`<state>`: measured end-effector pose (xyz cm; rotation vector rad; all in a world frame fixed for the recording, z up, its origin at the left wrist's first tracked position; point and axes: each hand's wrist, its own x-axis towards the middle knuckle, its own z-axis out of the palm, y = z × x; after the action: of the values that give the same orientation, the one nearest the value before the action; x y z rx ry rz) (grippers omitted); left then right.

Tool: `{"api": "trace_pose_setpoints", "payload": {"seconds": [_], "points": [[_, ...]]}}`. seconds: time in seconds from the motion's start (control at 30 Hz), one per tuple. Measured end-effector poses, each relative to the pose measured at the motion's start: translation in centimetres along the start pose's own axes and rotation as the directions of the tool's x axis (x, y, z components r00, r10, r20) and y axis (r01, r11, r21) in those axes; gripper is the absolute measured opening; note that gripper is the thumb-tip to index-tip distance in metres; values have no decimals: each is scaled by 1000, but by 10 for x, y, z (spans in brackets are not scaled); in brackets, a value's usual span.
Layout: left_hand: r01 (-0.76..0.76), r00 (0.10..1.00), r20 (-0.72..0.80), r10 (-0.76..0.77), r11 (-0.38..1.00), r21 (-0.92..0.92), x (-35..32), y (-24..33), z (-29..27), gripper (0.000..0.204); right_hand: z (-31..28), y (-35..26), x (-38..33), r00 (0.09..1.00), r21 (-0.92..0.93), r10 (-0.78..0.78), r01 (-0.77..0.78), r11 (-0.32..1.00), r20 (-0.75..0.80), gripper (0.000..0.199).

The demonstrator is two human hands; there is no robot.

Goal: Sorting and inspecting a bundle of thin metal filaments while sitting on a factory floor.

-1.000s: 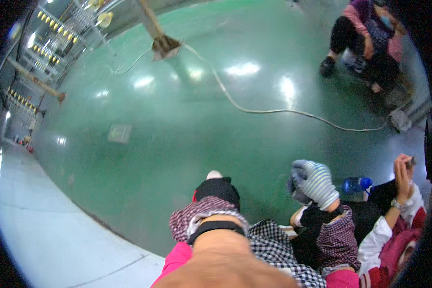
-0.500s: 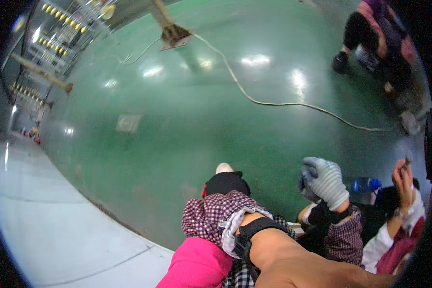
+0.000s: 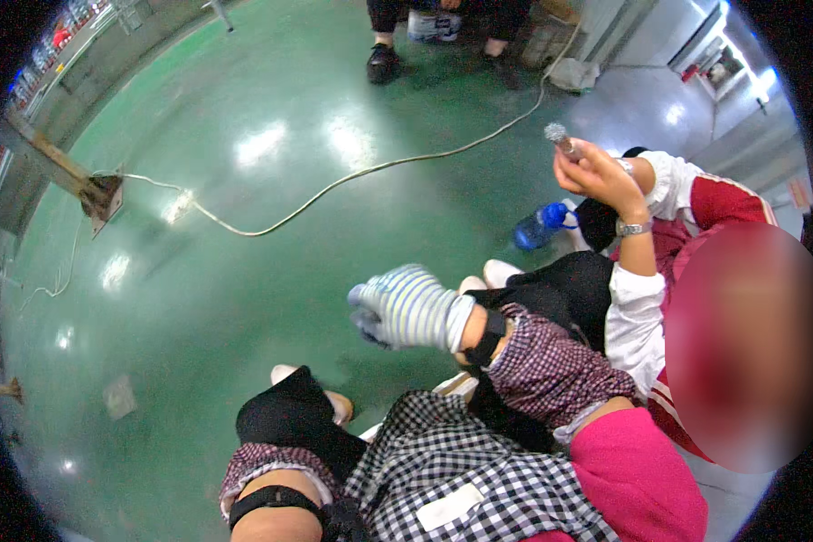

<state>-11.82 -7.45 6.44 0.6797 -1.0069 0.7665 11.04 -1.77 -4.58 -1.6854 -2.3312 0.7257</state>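
Observation:
My right hand point(image 3: 411, 309) wears a striped knit glove with grey fingers and is held out over the green floor. Its fingers curl closed, and what they hold, if anything, is hidden. A black strap point(image 3: 488, 337) circles that wrist above a plaid sleeve cover point(image 3: 556, 366). My left arm bends back at the lower left, so only bare skin near my left hand point(image 3: 275, 526) shows beside a second black strap; its fingers are out of frame. Below lies my black-and-white checked apron point(image 3: 479, 461) with a white patch. Nearby, a co-worker's bare hand point(image 3: 605, 176) pinches a small metallic piece point(image 3: 562, 140) with a rough tip.
A blue bottle point(image 3: 538, 226) lies by the co-worker's legs at right. Across the green floor point(image 3: 244, 316) runs a pale cable point(image 3: 334, 185), passing a post's foot point(image 3: 99, 194). Another person's shoe point(image 3: 382, 65) shows at the top, near a white bag point(image 3: 574, 76).
The view has swung to the right, so the floor, cable and post sit further left. My left hand, large at the bottom before, is now mostly cut off. My right hand stays curled.

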Motion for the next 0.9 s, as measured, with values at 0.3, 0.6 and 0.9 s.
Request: {"api": "trace_pose_setpoints", "payload": {"seconds": [0.3, 0.6, 0.9], "points": [[-95, 972, 204, 117, 989, -113, -20, -19, -3, 37, 24, -9, -6, 999, -1, -11, 11, 1000, -52, 23], [-38, 925, 359, 122, 972, -233, -26, -37, -1, 35, 37, -15, -17, 1000, -47, -6, 4, 999, -28, 19], [62, 851, 519, -77, 997, 48, -21, -25, 78, 34, 77, -4, -51, 980, -84, -131, 119, 989, -151, 22]]}}
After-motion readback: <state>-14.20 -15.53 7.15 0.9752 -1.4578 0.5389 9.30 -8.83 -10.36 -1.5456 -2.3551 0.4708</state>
